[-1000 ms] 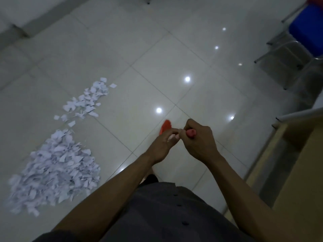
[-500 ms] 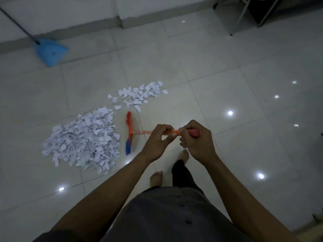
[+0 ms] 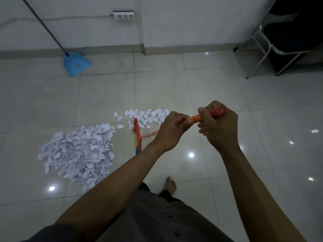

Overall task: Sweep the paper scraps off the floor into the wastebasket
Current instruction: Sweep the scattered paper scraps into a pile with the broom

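Both hands grip an orange broom handle (image 3: 193,118). My left hand (image 3: 170,131) holds it lower down, and my right hand (image 3: 217,124) holds the red top end. The broom head (image 3: 137,135), orange with blue and yellow bristles, rests on the floor between two heaps of white paper scraps. The large heap (image 3: 78,152) lies to its left. A smaller patch of scraps (image 3: 146,116) lies just beyond and to the right of the head. No wastebasket is in view.
A blue dustpan (image 3: 76,64) with a long grey handle stands against the wall at the back left. A metal-legged chair (image 3: 279,42) stands at the back right. A socket strip (image 3: 123,15) is on the wall. My bare foot (image 3: 170,185) is on the tiles.
The view has swung left and up toward the wall, bringing the dustpan, chair and socket strip into sight. The broom head has shifted up to the edge of the smaller scrap patch.
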